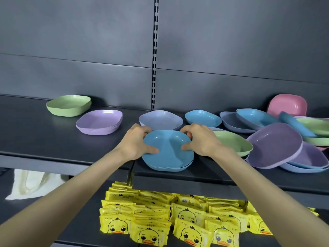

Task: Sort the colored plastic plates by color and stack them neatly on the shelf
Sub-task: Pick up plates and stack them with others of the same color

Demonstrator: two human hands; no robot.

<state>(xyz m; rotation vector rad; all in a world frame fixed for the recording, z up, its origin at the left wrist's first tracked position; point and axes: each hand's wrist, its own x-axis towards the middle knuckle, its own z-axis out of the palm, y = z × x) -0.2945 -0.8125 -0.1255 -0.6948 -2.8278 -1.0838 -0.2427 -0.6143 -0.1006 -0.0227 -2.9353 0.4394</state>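
Head view: my left hand (pixel 138 140) and right hand (pixel 202 140) clamped the blue stack (pixel 169 155), whose 6 o'clock rim sat near the shelf lip (pixel 44 160), risking a spill.

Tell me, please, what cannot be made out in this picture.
Head view only.
Plate count in the blue stack: the left hand and right hand gripping it cover its sides.
Plates under the tilted purple plate: overlapped, and cut by the right edge.
Print on the yellow packets: too small to read.
Top of the white cloth: hidden by the shelf.
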